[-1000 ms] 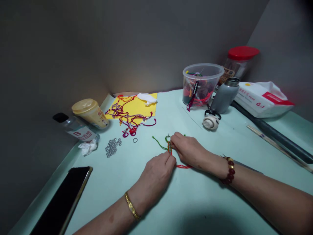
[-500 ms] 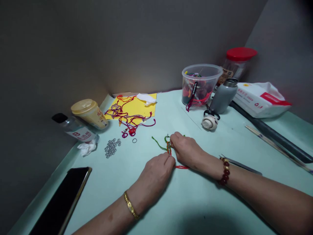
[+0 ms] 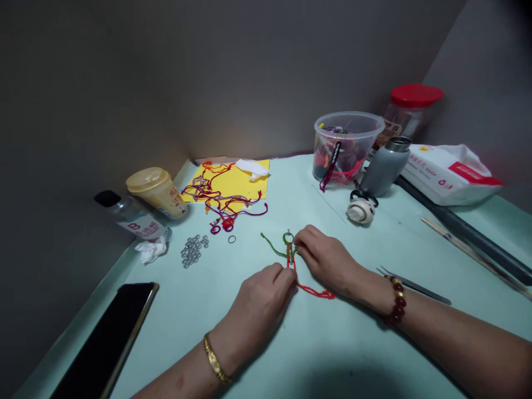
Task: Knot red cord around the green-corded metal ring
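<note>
A small knotted cord piece (image 3: 290, 254) in red, orange and green, with silver bits down its middle, lies on the table between my hands. At its top is a green ring (image 3: 288, 238) with a metal hook above. My left hand (image 3: 268, 291) is closed on the red cords (image 3: 291, 266) at the lower end, and their loose tail runs off to the right. My right hand (image 3: 322, 252) pinches beside the upper part, at the green cord; its fingertips partly hide what they hold. The other green cord end (image 3: 272, 245) trails free to the left.
Silver rings (image 3: 192, 252) lie in a pile at left, near a phone (image 3: 106, 338), bottle (image 3: 141, 221) and cup (image 3: 160, 194). Cords cover a yellow sheet (image 3: 260, 188). A plastic tub (image 3: 347, 144), grey flask (image 3: 386, 166) and tape measure (image 3: 360, 211) stand behind; tweezers (image 3: 415, 286) lie right.
My right hand has drawn slightly to the right, off the cord piece, so more of its middle shows. My left hand stays at the lower end. The view has shifted slightly.
</note>
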Action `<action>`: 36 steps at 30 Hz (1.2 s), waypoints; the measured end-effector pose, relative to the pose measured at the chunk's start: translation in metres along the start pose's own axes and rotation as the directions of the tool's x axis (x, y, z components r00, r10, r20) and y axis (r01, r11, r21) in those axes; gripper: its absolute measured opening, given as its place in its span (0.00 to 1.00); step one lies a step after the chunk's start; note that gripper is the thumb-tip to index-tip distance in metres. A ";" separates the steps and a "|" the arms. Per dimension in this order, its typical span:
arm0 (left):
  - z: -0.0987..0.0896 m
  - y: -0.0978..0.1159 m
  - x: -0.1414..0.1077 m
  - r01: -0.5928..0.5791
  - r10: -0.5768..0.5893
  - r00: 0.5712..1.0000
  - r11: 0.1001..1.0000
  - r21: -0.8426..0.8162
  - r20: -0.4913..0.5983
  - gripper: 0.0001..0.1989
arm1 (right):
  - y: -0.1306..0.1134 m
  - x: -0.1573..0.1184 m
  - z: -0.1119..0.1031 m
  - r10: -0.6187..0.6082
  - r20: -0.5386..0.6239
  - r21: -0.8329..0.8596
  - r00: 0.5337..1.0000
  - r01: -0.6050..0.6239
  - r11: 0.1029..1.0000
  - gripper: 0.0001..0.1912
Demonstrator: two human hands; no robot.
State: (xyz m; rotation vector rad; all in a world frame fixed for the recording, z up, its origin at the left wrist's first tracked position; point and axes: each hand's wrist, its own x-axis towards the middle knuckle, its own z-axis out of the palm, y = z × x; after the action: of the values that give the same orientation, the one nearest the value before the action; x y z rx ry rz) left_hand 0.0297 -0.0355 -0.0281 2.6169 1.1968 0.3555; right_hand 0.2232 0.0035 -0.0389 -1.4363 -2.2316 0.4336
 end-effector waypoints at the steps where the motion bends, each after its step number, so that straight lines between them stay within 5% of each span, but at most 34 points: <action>1: -0.002 0.000 0.000 0.013 -0.013 1.000 0.999 -0.043 -0.001 0.09 | -0.001 -0.002 -0.002 -0.003 -0.034 0.045 0.999 0.004 0.999 0.06; 5: -0.011 0.000 0.000 0.081 -0.081 0.997 0.970 -0.230 0.010 0.10 | -0.008 -0.011 -0.008 -0.011 -0.105 0.170 0.994 0.029 0.985 0.05; 9: -0.018 -0.001 0.001 0.181 -0.173 0.983 0.933 -0.310 0.052 0.09 | -0.017 -0.015 -0.003 -0.009 0.002 0.193 1.000 0.008 0.981 0.03; 20: -0.022 -0.004 0.005 0.241 -0.240 0.967 0.970 -0.001 0.087 0.08 | -0.017 -0.015 0.003 0.004 0.071 0.101 0.997 -0.011 0.995 0.07; 25: -0.020 -0.006 0.011 0.217 -0.217 0.976 0.976 -0.009 -0.032 0.05 | -0.019 -0.012 0.006 -0.005 0.053 0.050 0.999 0.003 0.999 0.07; 36: -0.022 -0.013 0.019 0.247 -0.248 0.969 0.961 -0.124 0.003 0.08 | -0.023 -0.008 0.009 0.121 0.019 -0.045 0.992 -0.120 0.992 0.04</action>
State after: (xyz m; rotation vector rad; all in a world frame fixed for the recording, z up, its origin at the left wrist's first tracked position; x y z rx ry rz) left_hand 0.0252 -0.0101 -0.0095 2.3298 1.4382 0.3841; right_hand 0.2036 -0.0134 -0.0375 -1.6028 -2.1910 0.4448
